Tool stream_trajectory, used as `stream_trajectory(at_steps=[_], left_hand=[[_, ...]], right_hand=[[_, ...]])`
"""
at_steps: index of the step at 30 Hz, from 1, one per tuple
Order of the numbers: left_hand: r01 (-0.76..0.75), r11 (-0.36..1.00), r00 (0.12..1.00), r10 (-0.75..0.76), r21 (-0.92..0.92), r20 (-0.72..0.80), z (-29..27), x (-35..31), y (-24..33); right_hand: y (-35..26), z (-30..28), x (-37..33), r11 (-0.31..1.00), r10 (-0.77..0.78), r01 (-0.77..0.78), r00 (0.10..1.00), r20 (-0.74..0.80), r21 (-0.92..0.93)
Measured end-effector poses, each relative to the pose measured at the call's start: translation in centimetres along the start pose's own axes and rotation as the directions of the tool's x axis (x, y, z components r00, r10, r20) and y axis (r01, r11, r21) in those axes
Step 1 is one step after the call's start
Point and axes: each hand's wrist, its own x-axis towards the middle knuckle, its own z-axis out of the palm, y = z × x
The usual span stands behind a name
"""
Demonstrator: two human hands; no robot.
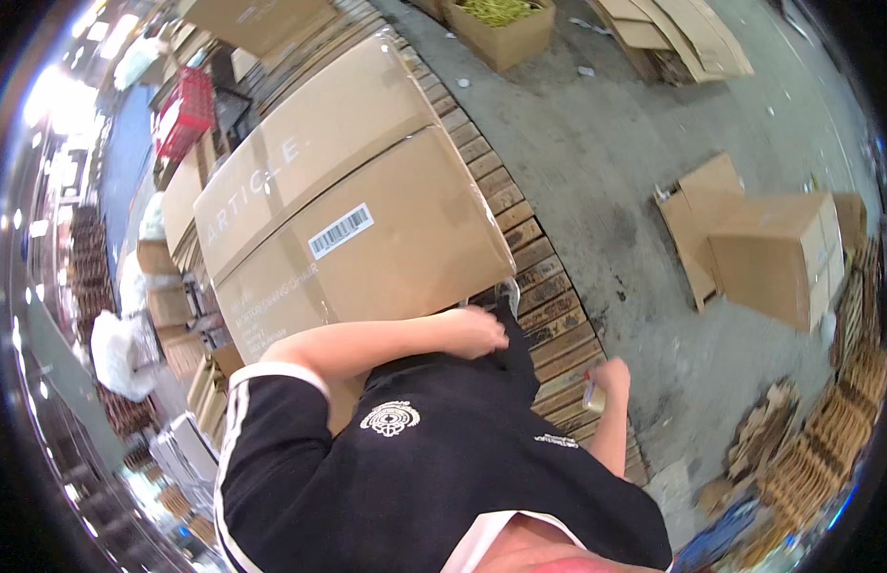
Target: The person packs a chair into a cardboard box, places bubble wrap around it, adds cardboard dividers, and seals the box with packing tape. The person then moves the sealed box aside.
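Observation:
A large brown cardboard box (405, 210), closed, with a strip of tape along its top and a white barcode label (341, 231), lies in front of me. My left hand (479, 332) is at its near edge, the forearm crossing the near side of the box. The fingers look curled and slightly blurred; what they hold, if anything, is hidden. Off to the right, apart from the box, my right hand (611, 375) is closed round a cream-coloured roll of tape (593, 395) with a small red part at its top.
The box rests on a slatted wooden walkway (544, 277). On the grey floor to the right stands another cardboard box (782, 253). Flattened cardboard (677, 38) and an open box of yellow-green filling (501, 33) are at the back. A red crate (183, 110) sits far left.

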Motion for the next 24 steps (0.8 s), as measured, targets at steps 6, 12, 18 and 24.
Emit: stream_trajectory(at_steps=[6, 12, 18, 24], left_hand=[[0.267, 0.954, 0.539, -0.031, 0.136, -0.842, -6.1, -4.9, -0.9], [0.771, 0.596, 0.522, -0.385, 0.227, -0.762, -18.7, -6.5, -17.6], [0.892, 0.428, 0.340, -0.424, 0.145, -0.840, -30.2, -11.0, -41.2], [0.755, 0.552, 0.315, -0.778, -0.353, -0.544, -37.6, -13.8, -54.7]], right_hand=[[-0.5, -4.1, 5.8, 0.914, -0.055, 0.203, 0.920, -0.387, 0.352], [-19.7, -16.7, -2.6, 0.184, -0.015, 0.809, 0.570, -0.822, 0.558], [-34.4, -11.5, -9.2, -0.479, -0.226, 0.721, 0.450, -0.864, 0.501], [-35.0, -10.5, -7.2, -0.511, -0.427, 0.613, 0.427, -0.797, 0.603]])
